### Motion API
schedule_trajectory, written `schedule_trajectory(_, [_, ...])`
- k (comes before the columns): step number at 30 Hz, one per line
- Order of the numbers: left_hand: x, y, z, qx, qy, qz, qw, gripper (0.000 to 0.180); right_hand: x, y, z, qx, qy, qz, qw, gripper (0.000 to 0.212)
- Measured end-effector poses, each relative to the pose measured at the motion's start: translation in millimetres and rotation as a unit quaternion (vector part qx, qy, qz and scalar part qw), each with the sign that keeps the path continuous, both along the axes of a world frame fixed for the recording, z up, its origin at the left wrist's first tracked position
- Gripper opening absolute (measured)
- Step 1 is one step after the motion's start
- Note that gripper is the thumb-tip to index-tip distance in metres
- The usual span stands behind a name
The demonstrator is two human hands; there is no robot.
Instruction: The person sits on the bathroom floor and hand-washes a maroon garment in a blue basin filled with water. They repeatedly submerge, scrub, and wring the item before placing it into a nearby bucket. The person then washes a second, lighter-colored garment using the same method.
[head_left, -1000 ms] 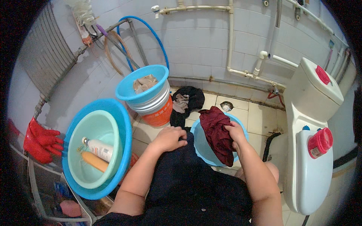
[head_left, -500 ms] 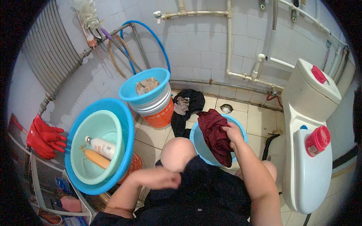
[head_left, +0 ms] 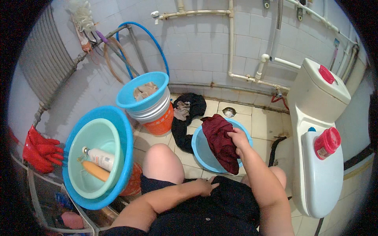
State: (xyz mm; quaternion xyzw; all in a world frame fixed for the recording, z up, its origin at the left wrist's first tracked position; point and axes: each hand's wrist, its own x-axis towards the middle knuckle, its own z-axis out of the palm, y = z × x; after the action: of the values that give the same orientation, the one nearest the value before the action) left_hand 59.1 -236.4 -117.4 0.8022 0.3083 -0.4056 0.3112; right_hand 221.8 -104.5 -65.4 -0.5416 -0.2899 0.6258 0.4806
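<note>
My right hand (head_left: pixel 238 141) grips the edge of a dark red cloth garment (head_left: pixel 219 135). The bunched fabric hangs over a light blue basin (head_left: pixel 200 146) on the floor between my knees, hiding much of its inside. My left hand (head_left: pixel 203 187) is at my lap, against my black clothing (head_left: pixel 185 208). Its fingers point to the right and look apart, with nothing seen in them. Beyond the basin, black cloth (head_left: pixel 192 106) and a grey-beige piece (head_left: pixel 182 110) lie on the floor tiles.
At left, a pale green basin (head_left: pixel 73 145) with two bottles sits in a larger blue basin (head_left: pixel 127 157). A blue basin (head_left: pixel 125 103) tops stacked buckets (head_left: pixel 160 122). Red gloves (head_left: pixel 39 151) hang left. A toilet (head_left: pixel 325 185) with a pink-red tub (head_left: pixel 327 144) stands right; a floor drain (head_left: pixel 228 112) lies behind.
My left hand has moved right and in to my lap, its fingers loosening from a curl. My right hand still holds the red garment over the basin. The view has shifted slightly.
</note>
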Motion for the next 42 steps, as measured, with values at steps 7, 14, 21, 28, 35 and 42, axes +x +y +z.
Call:
schedule_trajectory(7, [-16,3,-126,-0.003,-0.019,0.136,0.991,0.068,-12,-1,10,-0.004,0.008,0.014,1.0,0.025])
schedule_trajectory(14, [-23,36,-55,-0.328,-0.365,0.293,0.82,0.023,-1,-5,17,0.001,0.012,-0.007,1.0,0.026])
schedule_trajectory(21, [-39,-27,-142,-0.128,-0.066,-0.046,0.989,0.039,9,-8,13,0.005,0.016,-0.013,1.0,0.024])
schedule_trajectory(28, [-31,-49,-134,0.078,-0.152,-0.034,0.985,0.038,16,-12,11,-0.014,-0.01,-0.021,1.0,0.026])
schedule_trajectory(35, [-76,-42,-123,-0.172,-0.273,-0.01,0.946,0.028,21,-14,15,-0.026,-0.011,-0.006,1.0,0.029])
schedule_trajectory(42, [-54,-60,-146,-0.079,-0.201,-0.043,0.976,0.026,5,-11,11,-0.017,-0.001,-0.018,1.0,0.03])
